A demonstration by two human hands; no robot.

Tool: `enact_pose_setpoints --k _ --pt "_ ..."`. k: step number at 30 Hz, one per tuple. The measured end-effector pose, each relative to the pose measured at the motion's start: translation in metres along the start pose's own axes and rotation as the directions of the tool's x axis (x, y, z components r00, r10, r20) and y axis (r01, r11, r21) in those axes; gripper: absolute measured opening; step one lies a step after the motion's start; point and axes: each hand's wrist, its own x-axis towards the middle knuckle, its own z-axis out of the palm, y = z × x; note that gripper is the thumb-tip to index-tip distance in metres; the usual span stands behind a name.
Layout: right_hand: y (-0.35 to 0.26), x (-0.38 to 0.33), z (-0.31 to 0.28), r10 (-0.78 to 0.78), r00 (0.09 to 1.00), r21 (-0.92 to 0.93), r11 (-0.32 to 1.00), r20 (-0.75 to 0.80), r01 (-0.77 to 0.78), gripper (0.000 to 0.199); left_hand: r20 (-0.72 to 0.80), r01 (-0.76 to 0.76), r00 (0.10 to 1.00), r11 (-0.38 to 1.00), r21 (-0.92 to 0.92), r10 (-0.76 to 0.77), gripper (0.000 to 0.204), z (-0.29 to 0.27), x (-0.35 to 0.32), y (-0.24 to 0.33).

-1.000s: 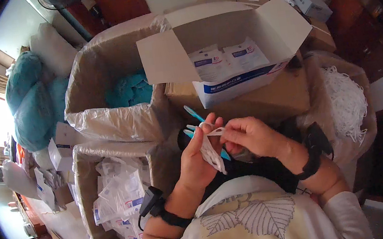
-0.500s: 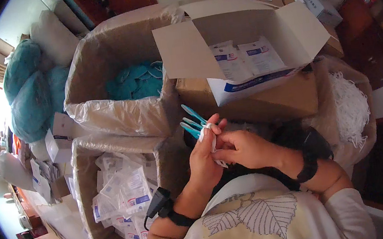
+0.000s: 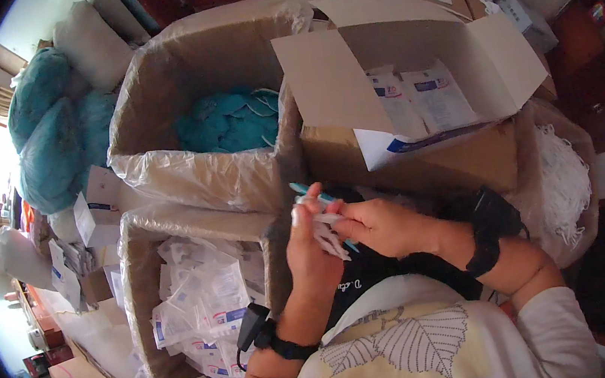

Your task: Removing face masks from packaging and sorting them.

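Observation:
Close together in front of my chest, both hands work on a small bunch of teal face masks, seen edge-on and mostly covered by my fingers. White ear loops hang from the bunch between the palms. My left hand is closed round the masks from the left, thumb up. From the right, my right hand pinches at the white loops; its fingertips are partly hidden and slightly blurred.
Plastic-lined cartons stand around me: one with teal masks, one with clear printed packets, one with white cords. An open white box with filled packets rests on a brown carton. Teal bags pile up at left.
The masks have turned from fanned out toward the upper left to edge-on, more covered by my fingers. My right hand has shifted up slightly, and more white loops hang down. The view has shifted slightly.

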Motion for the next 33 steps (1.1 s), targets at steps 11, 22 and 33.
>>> enact_pose_setpoints --k 11,22,33 --pt "-0.022 -0.025 0.005 0.175 0.969 0.036 0.982 0.176 -0.184 0.03 0.036 0.053 0.998 0.991 -0.124 -0.049 0.023 -0.015 0.005 0.03" --pt "-0.019 -0.01 -0.002 0.296 0.909 0.358 0.848 0.293 -0.392 0.033 0.098 0.109 0.99 0.99 -0.092 -0.099 0.032 -0.002 -0.005 0.015" --pt "-0.019 -0.026 0.025 0.003 0.999 -0.108 0.994 0.05 0.003 0.032 0.018 -0.092 0.996 0.982 0.166 0.09 0.018 0.002 -0.012 -0.008"
